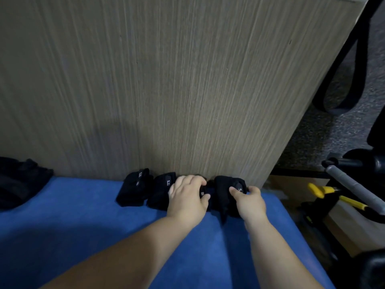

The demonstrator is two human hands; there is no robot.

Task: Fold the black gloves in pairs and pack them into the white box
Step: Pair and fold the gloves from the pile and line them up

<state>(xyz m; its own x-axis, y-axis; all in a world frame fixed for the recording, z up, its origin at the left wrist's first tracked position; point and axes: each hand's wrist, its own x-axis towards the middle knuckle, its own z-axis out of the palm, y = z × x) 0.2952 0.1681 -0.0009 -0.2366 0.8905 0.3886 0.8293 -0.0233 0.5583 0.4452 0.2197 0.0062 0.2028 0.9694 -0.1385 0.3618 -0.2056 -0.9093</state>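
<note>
At the far edge of the blue cloth [83,215], where it meets the wood-grain worktop [166,80], three black glove bundles lie in a row. Both hands grasp the rightmost bundle [225,190]. The left hand [187,199] curls its fingers over the bundle's left part, with the thumb against the near side. The right hand [252,202] holds the right end, thumb pressed on top beside a white printed mark and fingers curled round the end. This bundle rests on the cloth against the seam with the worktop. Just left of it sits the middle bundle [160,192], partly hidden by the left hand. The leftmost bundle [134,187] lies just beside that one, and both show a white mark. Well apart, at the left border, a loose heap of black gloves [18,182] lies across cloth and worktop. Beyond the worktop's right edge are a grey carpet [333,132], a yellow-handled tool [325,191] and a grey-wrapped bar [350,184].
</note>
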